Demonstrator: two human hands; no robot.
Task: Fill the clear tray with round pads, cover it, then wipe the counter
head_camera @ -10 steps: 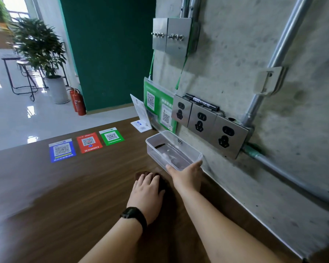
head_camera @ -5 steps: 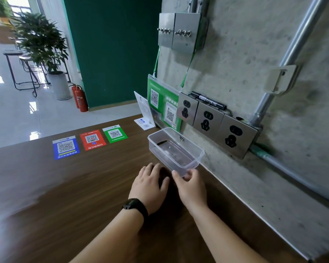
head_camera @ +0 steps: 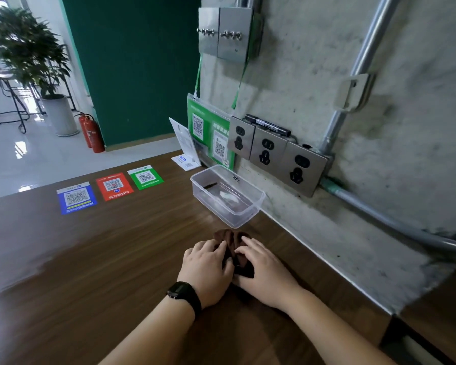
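Note:
A clear rectangular tray [head_camera: 250, 214] stands on the wooden counter [head_camera: 103, 259] against the concrete wall, its top open, with something small and whitish [head_camera: 228, 196] on its bottom. Just in front of it lies a bunched dark brown cloth [head_camera: 228, 237]. My left hand [head_camera: 207, 272], with a black watch on the wrist, grips the cloth's left side with bent fingers. On the cloth's right side, my right hand [head_camera: 265, 271] pinches the folds. The cloth's near part is hidden under both hands.
Three metal wall sockets [head_camera: 267, 151] with a black marker [head_camera: 267, 124] on top sit right behind the tray. A green QR sign [head_camera: 208, 130] and a white card stand [head_camera: 186, 146] are beyond it. Blue, red and green QR stickers [head_camera: 113, 186] lie flat on the counter's far left.
My right hand has left the tray's near edge and come back onto the cloth beside my left hand. The cloth is now bunched up between both hands.

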